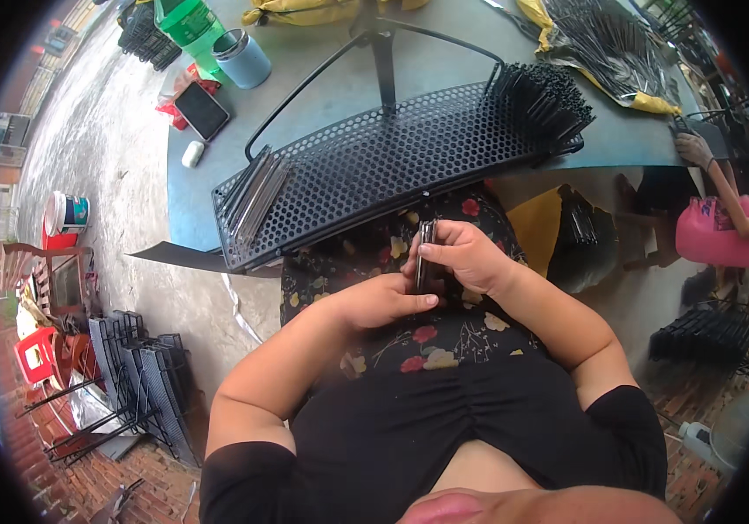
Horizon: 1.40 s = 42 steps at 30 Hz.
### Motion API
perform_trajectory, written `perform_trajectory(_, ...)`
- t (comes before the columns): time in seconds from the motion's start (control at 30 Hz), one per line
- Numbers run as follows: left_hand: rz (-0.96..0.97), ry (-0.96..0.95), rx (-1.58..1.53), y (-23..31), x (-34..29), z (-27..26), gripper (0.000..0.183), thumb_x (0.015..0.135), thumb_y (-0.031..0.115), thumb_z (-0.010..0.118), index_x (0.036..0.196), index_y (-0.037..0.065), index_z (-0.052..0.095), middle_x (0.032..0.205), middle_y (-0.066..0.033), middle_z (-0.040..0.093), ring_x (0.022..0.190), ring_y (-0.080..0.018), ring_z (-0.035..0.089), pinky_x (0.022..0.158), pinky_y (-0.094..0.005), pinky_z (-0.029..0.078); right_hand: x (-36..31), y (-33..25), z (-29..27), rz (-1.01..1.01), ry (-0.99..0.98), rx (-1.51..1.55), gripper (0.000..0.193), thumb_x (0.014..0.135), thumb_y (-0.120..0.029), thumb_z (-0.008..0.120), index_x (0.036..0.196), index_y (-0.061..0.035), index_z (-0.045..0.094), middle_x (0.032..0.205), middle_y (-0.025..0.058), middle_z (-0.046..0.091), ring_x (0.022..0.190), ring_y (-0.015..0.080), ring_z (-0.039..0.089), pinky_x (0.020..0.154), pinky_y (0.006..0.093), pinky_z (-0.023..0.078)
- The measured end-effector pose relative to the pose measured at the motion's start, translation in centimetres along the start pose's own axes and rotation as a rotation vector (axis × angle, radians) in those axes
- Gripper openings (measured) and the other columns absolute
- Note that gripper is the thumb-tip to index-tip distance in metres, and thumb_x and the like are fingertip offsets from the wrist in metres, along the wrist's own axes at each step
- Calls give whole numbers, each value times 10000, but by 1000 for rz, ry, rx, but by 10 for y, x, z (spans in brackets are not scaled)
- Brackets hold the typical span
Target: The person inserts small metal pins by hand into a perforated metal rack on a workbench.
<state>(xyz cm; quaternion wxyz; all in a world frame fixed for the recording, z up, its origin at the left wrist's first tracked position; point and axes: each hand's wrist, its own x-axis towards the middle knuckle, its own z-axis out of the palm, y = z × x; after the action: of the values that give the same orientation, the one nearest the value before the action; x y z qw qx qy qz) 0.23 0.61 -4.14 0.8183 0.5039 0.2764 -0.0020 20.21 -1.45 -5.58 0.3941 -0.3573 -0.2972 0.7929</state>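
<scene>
Above my lap, my right hand (469, 255) is closed around a small bundle of thin dark strips (424, 262), its thumb pressed on the front near the upper end. My left hand (388, 299) is wrapped against the lower left of the same bundle, with its thumb lying across toward the right; its other fingers are partly hidden. Just beyond my hands, a black perforated metal shelf (348, 166) with a bent rod frame rests at the table's near edge. Thin grey strips (258, 199) lie on its left end. A thick pile of thin black pieces (542, 105) covers its right end.
On the table (305, 79) are a phone (202, 111), a small white case (192, 155), a blue cup (242, 59), a green bottle (189, 31) and a yellow sack of black pieces (606, 48). Black racks (143, 375) stand at left. Another person's hand (696, 150) is at right.
</scene>
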Motion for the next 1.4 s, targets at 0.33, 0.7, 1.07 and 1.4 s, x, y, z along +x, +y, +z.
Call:
perform_trajectory(0.33, 677, 1238, 205, 95, -119, -146, 214, 964, 150, 561, 1080, -6, 650, 862, -57, 645, 847, -112, 612, 751, -280, 513, 11, 9, -32, 175, -84, 230, 114, 953, -151, 592, 1019, -58, 596, 936, 123, 684, 908, 286, 692, 770, 391, 562)
perform_trajectory(0.7, -879, 1261, 1297, 91, -85, -317, 745, 896, 12, 397, 1478, 461, 276, 1529, -130, 308, 1407, -337, 312, 1103, -489, 345, 30, 5, -30, 241, -126, 280, 146, 954, -172, 595, 1049, -61, 594, 965, 118, 681, 957, 285, 678, 812, 405, 545)
perform_trajectory(1.07, -853, 1279, 1365, 89, -79, -332, 677, 912, 65, 429, 1472, 428, 315, 1485, -130, 374, 1373, -335, 362, 1092, -471, 355, 35, 0, -29, 279, -107, 327, 168, 930, -168, 624, 1035, -40, 597, 950, 139, 682, 940, 296, 677, 871, 441, 544)
perform_trajectory(1.4, -613, 1399, 1264, 81, -102, -324, 637, 849, 112, 507, 1446, 309, 407, 1349, -189, 505, 1256, -359, 470, 1054, -457, 392, 32, -3, -27, 260, -94, 301, 168, 927, -172, 629, 1029, -42, 598, 945, 133, 681, 930, 298, 683, 841, 433, 554)
